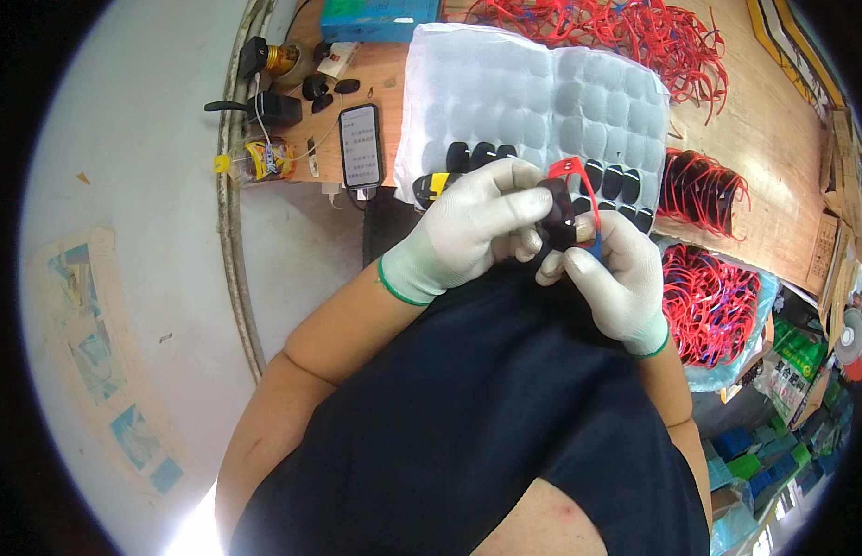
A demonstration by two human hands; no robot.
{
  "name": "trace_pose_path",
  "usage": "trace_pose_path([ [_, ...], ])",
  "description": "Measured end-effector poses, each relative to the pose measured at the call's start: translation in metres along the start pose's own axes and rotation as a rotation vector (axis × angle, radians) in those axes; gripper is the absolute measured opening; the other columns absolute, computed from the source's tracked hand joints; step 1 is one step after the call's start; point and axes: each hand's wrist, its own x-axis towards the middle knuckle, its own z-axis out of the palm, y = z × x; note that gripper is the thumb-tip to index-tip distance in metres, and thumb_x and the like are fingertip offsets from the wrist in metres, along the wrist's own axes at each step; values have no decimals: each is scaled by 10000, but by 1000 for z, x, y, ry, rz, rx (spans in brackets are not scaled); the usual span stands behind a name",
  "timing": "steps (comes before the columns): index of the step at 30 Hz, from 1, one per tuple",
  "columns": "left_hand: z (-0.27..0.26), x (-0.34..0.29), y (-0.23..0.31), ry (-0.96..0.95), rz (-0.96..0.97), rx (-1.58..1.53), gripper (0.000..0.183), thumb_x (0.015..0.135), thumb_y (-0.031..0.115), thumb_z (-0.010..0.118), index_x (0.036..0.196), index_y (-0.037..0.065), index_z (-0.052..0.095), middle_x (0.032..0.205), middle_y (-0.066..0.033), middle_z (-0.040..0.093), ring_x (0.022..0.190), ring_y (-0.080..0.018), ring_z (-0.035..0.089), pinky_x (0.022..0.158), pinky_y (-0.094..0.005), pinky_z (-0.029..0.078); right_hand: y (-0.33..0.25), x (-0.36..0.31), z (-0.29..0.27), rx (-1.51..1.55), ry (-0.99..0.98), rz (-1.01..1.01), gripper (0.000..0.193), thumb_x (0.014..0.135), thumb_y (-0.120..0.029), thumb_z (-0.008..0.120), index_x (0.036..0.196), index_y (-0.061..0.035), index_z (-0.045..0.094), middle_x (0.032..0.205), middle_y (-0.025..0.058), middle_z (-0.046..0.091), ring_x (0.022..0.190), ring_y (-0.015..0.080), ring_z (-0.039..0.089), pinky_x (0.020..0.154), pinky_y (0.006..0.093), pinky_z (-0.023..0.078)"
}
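Near the moulded tray (477,83), red-framed sunglasses (559,221) were clamped by fingers of the left hand (473,218) and right hand (627,278); dropping was risked by gloved slipping.

1. Standing here, I see the phone (361,146) on the desk (774,157), left of the tray (487,83).
2. Box (380,18) behind the phone.
3. Lenses (613,182) sit in the tray's nearer half.
4. Frame heap (626,37) behind the tray, glasses row (704,195) to its right.

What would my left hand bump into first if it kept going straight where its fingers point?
Probably the dark lens right at the left hand's fingertips, then the red frame or right hand; depth is unclear.
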Motion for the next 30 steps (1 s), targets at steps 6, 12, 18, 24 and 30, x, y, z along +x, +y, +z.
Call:
trace_pose_path([
  [6,-24,-8,11,-220,-74,-262,282,1076,210,522,1234,-10,601,999,-72,691,708,-41,609,651,-188,508,-11,12,28,-135,-19,-39,165,996,-43,544,1100,36,644,860,89,750,805,142,734,781,284,578],
  [12,-44,-20,14,-152,-40,-89,241,1063,194,562,1198,3,620,1016,-65,690,742,-46,613,667,-189,508,-1,12,55,-31,29,9,241,1022,-78,501,1173,49,640,905,77,713,838,124,672,812,283,531],
  [18,-48,-22,13,-93,-81,78,211,1057,210,575,1140,22,628,929,-36,671,765,-63,596,697,-206,483,7,4,79,53,217,0,226,1040,-85,469,1116,71,614,822,51,648,757,110,607,734,262,495],
  [24,-19,-27,52,0,-63,401,221,1038,254,611,1041,34,629,822,-3,632,697,-60,564,664,-216,463,-4,2,83,-217,347,-203,183,1008,-57,497,1048,64,628,698,71,647,632,137,627,625,285,502],
  [30,-22,-12,46,-4,0,191,190,1042,220,559,1068,40,615,826,-13,633,703,-107,580,685,-263,474,-10,22,62,-406,296,-359,130,965,-61,548,932,30,635,650,150,572,562,277,617,565,360,483],
])
